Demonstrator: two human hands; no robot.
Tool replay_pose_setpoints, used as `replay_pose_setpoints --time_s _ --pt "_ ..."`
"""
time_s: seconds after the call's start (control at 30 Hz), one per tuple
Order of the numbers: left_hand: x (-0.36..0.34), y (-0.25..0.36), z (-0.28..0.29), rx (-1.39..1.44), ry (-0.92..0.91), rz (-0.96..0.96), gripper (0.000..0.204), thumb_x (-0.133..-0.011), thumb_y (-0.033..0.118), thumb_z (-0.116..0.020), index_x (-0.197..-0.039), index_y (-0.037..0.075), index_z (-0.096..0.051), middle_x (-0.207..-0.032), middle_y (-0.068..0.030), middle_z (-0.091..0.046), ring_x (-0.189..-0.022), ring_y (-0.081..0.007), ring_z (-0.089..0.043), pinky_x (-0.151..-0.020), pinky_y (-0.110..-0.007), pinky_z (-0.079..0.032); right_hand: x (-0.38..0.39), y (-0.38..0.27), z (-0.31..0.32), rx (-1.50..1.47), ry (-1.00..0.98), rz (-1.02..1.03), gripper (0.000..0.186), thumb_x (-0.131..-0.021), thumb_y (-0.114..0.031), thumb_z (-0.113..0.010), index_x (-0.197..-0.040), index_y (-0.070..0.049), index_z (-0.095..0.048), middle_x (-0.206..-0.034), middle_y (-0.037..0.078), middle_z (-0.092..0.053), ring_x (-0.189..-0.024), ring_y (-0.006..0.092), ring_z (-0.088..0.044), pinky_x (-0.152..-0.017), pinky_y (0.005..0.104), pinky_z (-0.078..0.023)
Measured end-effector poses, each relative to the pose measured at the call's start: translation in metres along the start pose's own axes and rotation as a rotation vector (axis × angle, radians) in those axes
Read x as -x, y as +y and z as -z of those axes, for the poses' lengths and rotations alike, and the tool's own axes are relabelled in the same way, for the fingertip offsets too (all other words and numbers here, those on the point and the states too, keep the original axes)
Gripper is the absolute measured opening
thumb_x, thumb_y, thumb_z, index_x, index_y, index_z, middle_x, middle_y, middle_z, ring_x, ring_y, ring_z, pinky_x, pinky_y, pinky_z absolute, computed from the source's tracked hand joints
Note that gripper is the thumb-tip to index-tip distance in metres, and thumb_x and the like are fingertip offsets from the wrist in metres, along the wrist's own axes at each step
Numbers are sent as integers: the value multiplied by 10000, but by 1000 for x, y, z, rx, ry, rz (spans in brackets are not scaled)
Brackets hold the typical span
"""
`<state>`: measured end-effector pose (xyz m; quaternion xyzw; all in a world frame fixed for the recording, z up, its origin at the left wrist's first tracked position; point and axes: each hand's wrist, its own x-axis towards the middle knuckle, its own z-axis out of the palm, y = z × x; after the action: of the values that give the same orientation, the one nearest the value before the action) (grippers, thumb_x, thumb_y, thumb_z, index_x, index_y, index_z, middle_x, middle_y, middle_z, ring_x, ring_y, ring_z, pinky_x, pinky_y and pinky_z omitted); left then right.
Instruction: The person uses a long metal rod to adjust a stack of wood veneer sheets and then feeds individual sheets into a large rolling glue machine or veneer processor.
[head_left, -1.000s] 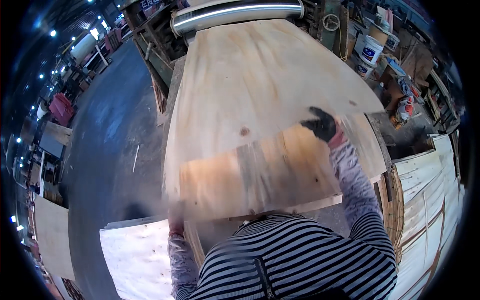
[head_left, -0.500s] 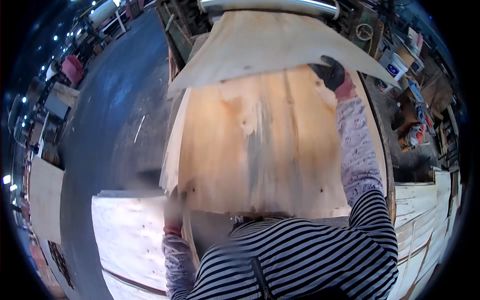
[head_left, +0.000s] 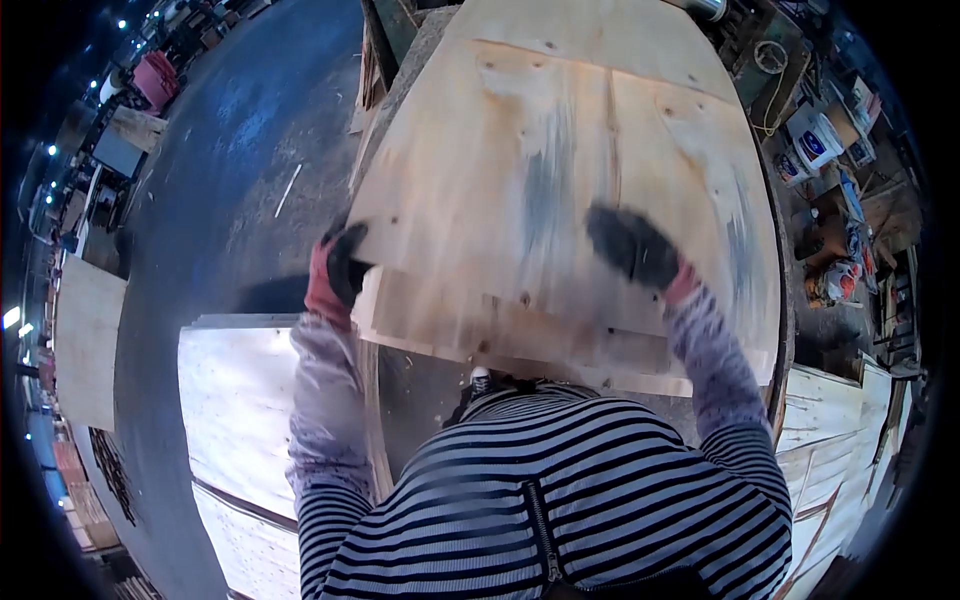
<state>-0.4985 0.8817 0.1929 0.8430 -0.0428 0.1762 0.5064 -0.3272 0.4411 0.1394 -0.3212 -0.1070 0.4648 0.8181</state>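
Observation:
A wide, pale wood veneer sheet (head_left: 560, 160) with knots and grey-blue streaks lies before me over other sheets. My left hand (head_left: 340, 265), in a dark glove with a pink cuff, grips the sheet's left edge near its close corner. My right hand (head_left: 632, 245), gloved the same way, is over the right half of the sheet with its fingers stretched out. It is slightly blurred, so I cannot tell whether it touches the wood. The edges of the lower sheets (head_left: 440, 343) show below the top one, nearest my body.
A stack of pale sheets (head_left: 238, 400) stands at my left, and more sheets (head_left: 820, 420) are at my right. A metal roller end (head_left: 705, 8) shows at the far side. White buckets (head_left: 818, 140) stand at the far right. Dark floor (head_left: 225, 190) runs along the left.
The veneer sheet has slid away from me, exposing sheet edges below. My left hand has moved farther forward; my right has come back and inward. The greyish far sheet is no longer visible.

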Motion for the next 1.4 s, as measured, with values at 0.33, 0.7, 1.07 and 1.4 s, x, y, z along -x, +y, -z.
replay_pose_setpoints --time_s 0.33,0.7,1.07,1.4 --pt "14 -13 5 376 292 432 457 -852 33 -537 -1289 24 -404 -1152 -98 -544 -1024 -168 -533 -893 -276 -422 102 126 -44 -588 254 345 466 -927 -324 -396 -1290 -33 -385 -1250 177 -475 -1160 323 -450 -1000 436 -355" --pt "108 -81 -41 -312 -130 539 495 -853 212 -568 -1297 52 -417 -1367 -153 -369 -1275 -230 -329 -1039 -305 -272 80 10 42 326 77 677 460 -884 -96 -516 -1308 -59 -343 -1205 251 -481 -1063 358 -536 -975 457 -401" --pt "114 -1 -34 239 -99 271 463 -892 192 -508 -1307 38 -374 -1274 -124 -447 -1118 -290 -496 -848 -418 -487 19 -165 -14 518 190 617 290 -895 -310 -487 -1076 -88 -527 -948 237 -627 -619 165 -540 -573 254 -432" --pt "115 10 -37 -30 27 171 354 -873 165 -518 -1181 -4 -479 -1141 -142 -525 -1016 -290 -556 -772 -414 -541 -77 -245 59 -299 -101 207 201 -873 -166 -499 -975 4 -529 -796 146 -588 -783 230 -574 -743 354 -498"
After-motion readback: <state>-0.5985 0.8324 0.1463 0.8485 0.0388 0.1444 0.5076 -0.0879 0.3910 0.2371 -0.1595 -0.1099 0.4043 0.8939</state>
